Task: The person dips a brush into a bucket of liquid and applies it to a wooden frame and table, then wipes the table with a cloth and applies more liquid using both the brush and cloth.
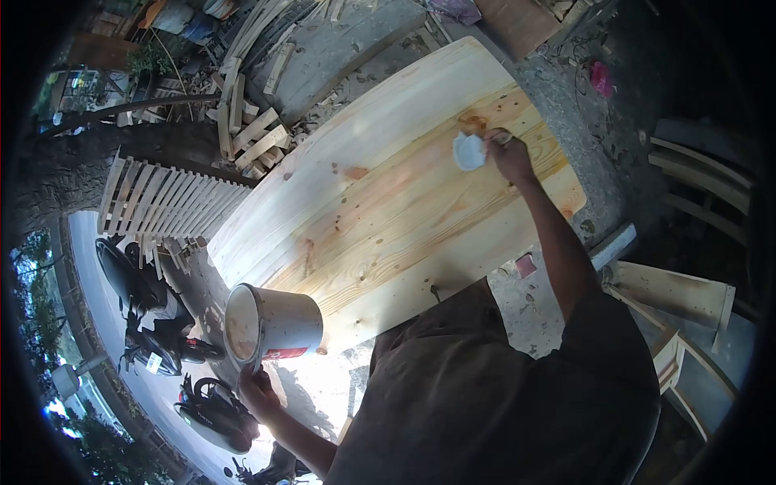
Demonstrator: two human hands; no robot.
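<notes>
Pine tabletop [388, 202]: right hand [509, 155] outstretched on cloth [470, 151], left hand [257, 392] gripping bucket [275, 325].

Dark brown tee w/ short sleeves, loose, creased across chest. Both arms bare from sleeve hem to fingers [503, 139]. No gloves, watch or rings seen.

A single head-worn fisheye view looks steeply down from above the person's torso, which fills the lower right of the frame. The wooden tabletop [388, 186] runs diagonally through the centre, fairly near. Dark vignette rings the edges; ground and parked motorbikes [153, 323] curve along the left.
</notes>
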